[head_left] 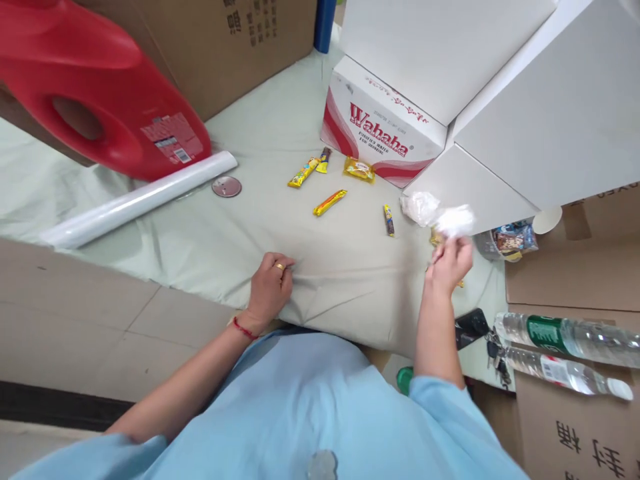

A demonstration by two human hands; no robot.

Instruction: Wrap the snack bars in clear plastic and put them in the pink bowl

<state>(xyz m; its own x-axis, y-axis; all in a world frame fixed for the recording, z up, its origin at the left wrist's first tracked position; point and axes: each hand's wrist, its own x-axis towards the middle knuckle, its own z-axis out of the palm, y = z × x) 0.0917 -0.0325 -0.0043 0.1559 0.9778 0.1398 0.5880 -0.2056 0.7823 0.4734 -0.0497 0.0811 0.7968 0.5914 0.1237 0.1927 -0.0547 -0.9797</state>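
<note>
My left hand [273, 287] rests on the pale green cloth, fingers curled in. Whether they pinch anything is hidden. Over the right side of the table, my right hand [450, 265] is closed, with a motion-blurred crumpled white wad [456, 220] at its fingertips. A clear crumpled plastic bag [420, 208] lies just left of that wad. Partly behind the right hand is a yellow wrapped piece [435, 236]. Between the hands and the box lie small wrapped sweets: a yellow-orange stick [330, 203], a dark-and-yellow stick [389, 221], a yellow stick [303, 173] and a yellow packet [359, 169].
A Wahaha carton [383, 123] stands at the back, beside white boxes [545, 100]. At left are a red jug [125, 87], a white roll [145, 200] and a round disc [227, 187]. A black phone [471, 328], keys [497, 357] and plastic bottles [595, 339] are at right.
</note>
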